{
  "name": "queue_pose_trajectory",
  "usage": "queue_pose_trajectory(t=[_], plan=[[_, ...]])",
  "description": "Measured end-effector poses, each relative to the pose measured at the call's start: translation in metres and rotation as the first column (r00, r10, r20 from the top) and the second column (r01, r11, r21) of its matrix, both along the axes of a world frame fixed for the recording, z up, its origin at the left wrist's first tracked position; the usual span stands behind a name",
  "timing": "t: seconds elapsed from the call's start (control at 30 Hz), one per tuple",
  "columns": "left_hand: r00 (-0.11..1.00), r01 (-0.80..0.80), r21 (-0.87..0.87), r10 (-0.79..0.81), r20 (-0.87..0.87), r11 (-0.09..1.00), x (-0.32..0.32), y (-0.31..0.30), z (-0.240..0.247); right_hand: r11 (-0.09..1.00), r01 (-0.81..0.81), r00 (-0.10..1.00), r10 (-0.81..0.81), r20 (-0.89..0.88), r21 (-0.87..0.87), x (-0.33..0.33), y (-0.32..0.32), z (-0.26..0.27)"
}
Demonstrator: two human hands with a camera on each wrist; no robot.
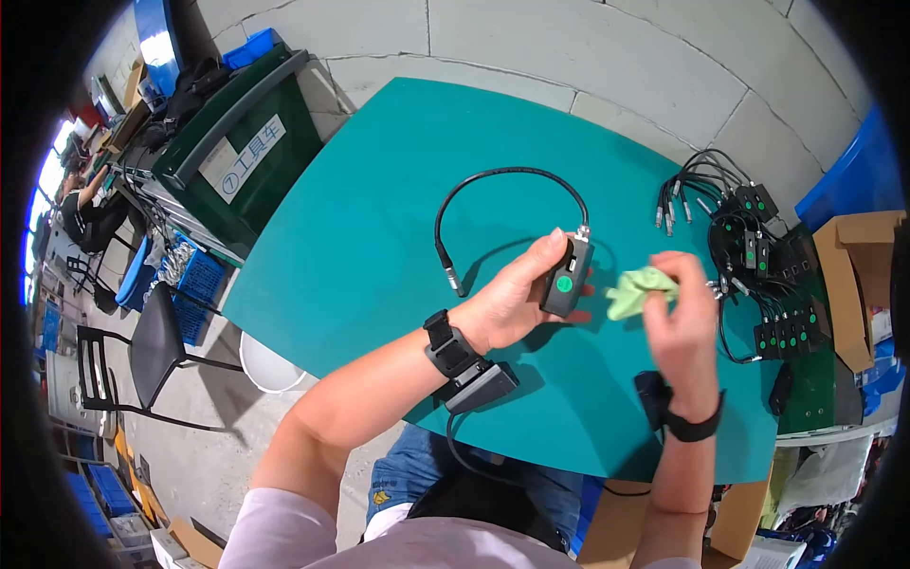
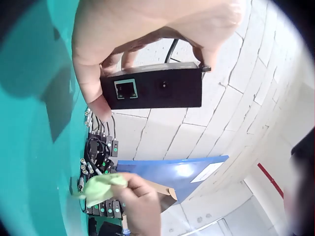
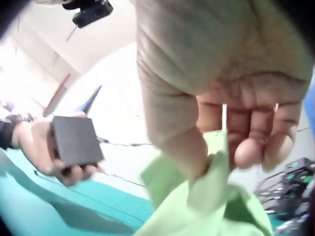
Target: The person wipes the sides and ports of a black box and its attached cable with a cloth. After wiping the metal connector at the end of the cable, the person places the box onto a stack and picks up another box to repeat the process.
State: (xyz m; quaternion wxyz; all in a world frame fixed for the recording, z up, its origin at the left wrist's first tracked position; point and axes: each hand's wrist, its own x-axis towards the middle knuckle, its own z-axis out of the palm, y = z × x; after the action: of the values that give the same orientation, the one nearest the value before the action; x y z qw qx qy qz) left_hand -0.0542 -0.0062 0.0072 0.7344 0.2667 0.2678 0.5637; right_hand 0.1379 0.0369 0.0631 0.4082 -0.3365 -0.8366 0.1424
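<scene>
Through my remote feed, the left hand point(image 1: 517, 299) wraps its fingers round a small black rectangular box point(image 1: 566, 277) above the smooth teal counter point(image 1: 379, 171); the right hand point(image 1: 686, 327) pinches a limp pale-green cloth point(image 1: 637, 292) nearby. I judge the box light, rigid; hold its sides, sparing the thin black cable point(image 1: 512, 171).

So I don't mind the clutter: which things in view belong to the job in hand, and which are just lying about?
In the job:
black box with its cable, held in the left hand
green cloth, pinched in the right hand

Apparently just lying about:
similar black boxes, untouched
cardboard box
chair
blue basket
white bucket
</scene>
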Motion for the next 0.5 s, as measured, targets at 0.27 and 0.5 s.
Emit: queue_pose_trajectory(t=[0.27, 0.5], plan=[[0.997, -0.063, 0.042, 0.065, -0.04, 0.997, 0.006, -0.007, 0.002, 0.991, -0.018, 0.999, 0.024, -0.042, 0.132, -0.022, -0.022, -0.02], [0.996, -0.042, 0.043, 0.045, -0.082, 0.998, 0.011, -0.01, 0.001, 0.95, -0.087, 0.899, -0.055, -0.435, -0.3, -0.024, -0.025, -0.031]])
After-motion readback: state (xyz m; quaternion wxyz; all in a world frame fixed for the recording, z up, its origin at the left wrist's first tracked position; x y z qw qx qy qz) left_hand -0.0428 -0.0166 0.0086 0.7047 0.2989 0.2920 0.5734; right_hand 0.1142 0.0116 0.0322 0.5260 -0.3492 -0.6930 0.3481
